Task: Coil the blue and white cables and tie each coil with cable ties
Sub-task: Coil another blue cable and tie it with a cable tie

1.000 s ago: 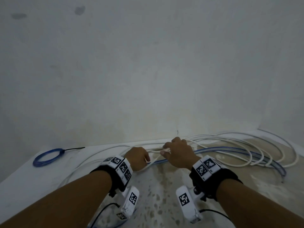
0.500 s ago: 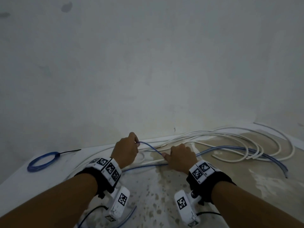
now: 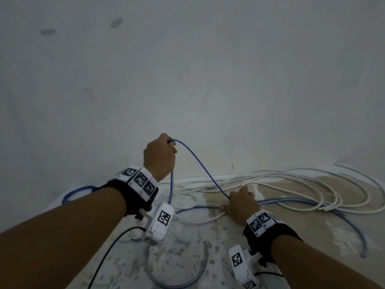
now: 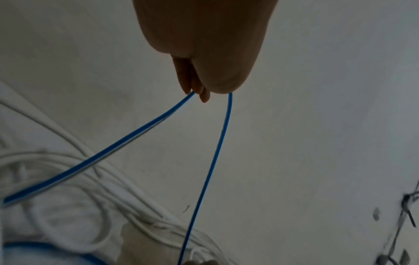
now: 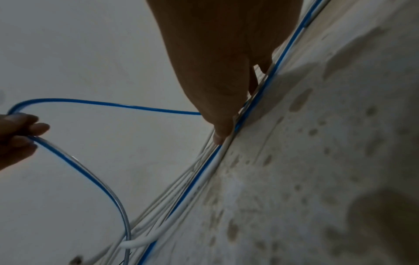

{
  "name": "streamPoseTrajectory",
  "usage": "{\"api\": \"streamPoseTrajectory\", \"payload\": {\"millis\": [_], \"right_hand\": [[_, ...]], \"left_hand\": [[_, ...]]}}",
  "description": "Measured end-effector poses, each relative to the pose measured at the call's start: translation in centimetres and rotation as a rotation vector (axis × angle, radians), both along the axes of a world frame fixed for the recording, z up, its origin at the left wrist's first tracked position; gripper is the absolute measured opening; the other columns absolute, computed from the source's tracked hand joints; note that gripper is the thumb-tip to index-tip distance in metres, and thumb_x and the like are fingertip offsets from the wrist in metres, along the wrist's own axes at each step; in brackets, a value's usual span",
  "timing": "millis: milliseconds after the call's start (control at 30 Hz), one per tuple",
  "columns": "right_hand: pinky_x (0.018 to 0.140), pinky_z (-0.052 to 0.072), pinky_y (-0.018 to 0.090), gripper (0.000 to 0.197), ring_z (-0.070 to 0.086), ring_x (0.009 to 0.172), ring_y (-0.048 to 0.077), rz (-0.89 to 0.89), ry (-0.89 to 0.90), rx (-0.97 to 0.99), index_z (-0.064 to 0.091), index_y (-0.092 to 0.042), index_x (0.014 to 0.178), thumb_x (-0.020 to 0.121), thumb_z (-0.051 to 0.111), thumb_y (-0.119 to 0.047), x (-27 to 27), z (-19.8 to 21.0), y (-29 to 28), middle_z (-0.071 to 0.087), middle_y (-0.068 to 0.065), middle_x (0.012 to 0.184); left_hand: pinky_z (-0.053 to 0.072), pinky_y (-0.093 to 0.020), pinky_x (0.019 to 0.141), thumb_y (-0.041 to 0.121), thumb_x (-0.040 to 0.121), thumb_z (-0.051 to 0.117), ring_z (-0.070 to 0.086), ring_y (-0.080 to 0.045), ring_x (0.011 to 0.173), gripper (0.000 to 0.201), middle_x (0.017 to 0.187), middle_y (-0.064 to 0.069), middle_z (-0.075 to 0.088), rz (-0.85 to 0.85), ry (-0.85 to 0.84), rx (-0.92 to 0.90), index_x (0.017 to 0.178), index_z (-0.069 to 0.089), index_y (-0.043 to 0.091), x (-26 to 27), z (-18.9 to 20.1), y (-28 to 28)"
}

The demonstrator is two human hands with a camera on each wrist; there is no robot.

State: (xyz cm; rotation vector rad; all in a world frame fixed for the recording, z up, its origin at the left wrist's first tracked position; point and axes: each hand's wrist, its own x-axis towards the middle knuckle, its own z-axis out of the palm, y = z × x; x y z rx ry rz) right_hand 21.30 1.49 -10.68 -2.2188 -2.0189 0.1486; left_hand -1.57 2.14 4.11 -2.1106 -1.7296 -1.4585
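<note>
Since half a second before, the left hand [image 3: 160,157] had lifted toward mid-frame, fingers [image 5: 34,128] pinching the blue cable [image 3: 200,165] into a raised loop. The right hand [image 3: 241,204], fingers curled, held that cable low on the table [image 3: 208,257], so coiling seemed just begun.

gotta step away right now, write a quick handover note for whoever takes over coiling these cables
Left hand: raised, gripping a bend of the blue cable; both strands hang down from it.
Right hand: low on the surface, holding the same blue cable where it meets the pile.
White cable: loose, sprawling loops to the right, mixed with blue runs, uncoiled.
Small blue coil: far left by the wall; a tie cannot be made out from here.
Left: finish coiling this blue cable, tie it, then coil and tie the white.
</note>
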Motion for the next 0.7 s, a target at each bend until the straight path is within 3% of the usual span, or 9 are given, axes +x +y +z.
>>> {"api": "streamPoseTrajectory", "payload": {"millis": [167,267,333,433,567,700], "right_hand": [[0.105,0.036,0.048,0.058,0.037,0.128,0.036,-0.033,-0.082,0.001,0.058,-0.018,0.126,0.092,0.047,-0.064,-0.4,0.5,-0.4,0.03,0.015,0.145],[0.104,0.036,0.046,0.057,0.039,0.125,0.034,-0.043,-0.165,0.052,0.059,-0.019,0.125,0.091,0.049,-0.063,-0.9,0.9,-0.7,0.037,0.013,0.138],[0.1,0.04,0.042,0.057,0.043,0.122,0.034,-0.023,-0.145,0.057,0.058,-0.013,0.124,0.09,0.053,-0.058,-0.9,1.1,-0.4,0.038,0.016,0.139],[0.086,0.048,0.033,0.031,0.059,0.108,0.027,0.041,-0.019,0.096,0.062,-0.012,0.107,0.094,0.053,-0.038,-1.0,2.1,-0.3,0.058,0.012,0.125],[0.074,0.047,0.029,0.008,0.066,0.096,0.026,0.063,0.063,0.225,0.055,-0.016,0.092,0.092,0.05,-0.021,-1.1,4.6,-1.1,0.068,0.007,0.103],[0.077,0.046,0.029,0.017,0.064,0.1,0.029,0.149,0.187,0.327,0.066,-0.008,0.103,0.091,0.055,-0.013,-0.9,8.0,-1.5,0.068,0.011,0.106]], "left_hand": [[0.054,-0.041,0.077,0.017,0.1,0.045,0.066,-0.025,0.078,0.015,0.081,0.004,0.07,0.007,-0.161,0.058,0.091,0.056,0.012,-2.2,3.0,-0.2],[0.057,-0.039,0.077,0.013,0.101,0.044,0.067,-0.022,0.075,0.015,0.087,-0.004,0.071,-0.086,-0.267,0.079,0.092,0.056,0.009,-3.0,4.8,-0.8],[0.057,-0.036,0.081,0.005,0.097,0.049,0.069,-0.019,0.08,0.014,0.093,-0.007,0.072,-0.179,-0.222,0.066,0.089,0.059,0.011,-3.3,6.0,-1.5],[0.056,-0.036,0.089,-0.003,0.087,0.057,0.07,-0.014,0.09,0.025,0.095,-0.002,0.074,-0.252,-0.001,-0.049,0.083,0.066,0.021,-3.7,7.0,-2.5],[0.055,-0.038,0.094,-0.007,0.087,0.055,0.07,-0.015,0.095,0.025,0.1,-0.008,0.074,-0.347,0.043,-0.238,0.097,0.072,0.008,-3.7,6.9,-3.6],[0.055,-0.041,0.094,-0.015,0.087,0.038,0.07,-0.027,0.097,0.037,0.103,-0.021,0.071,-0.411,-0.16,-0.336,0.101,0.072,-0.007,-3.0,6.0,-4.8]]}}
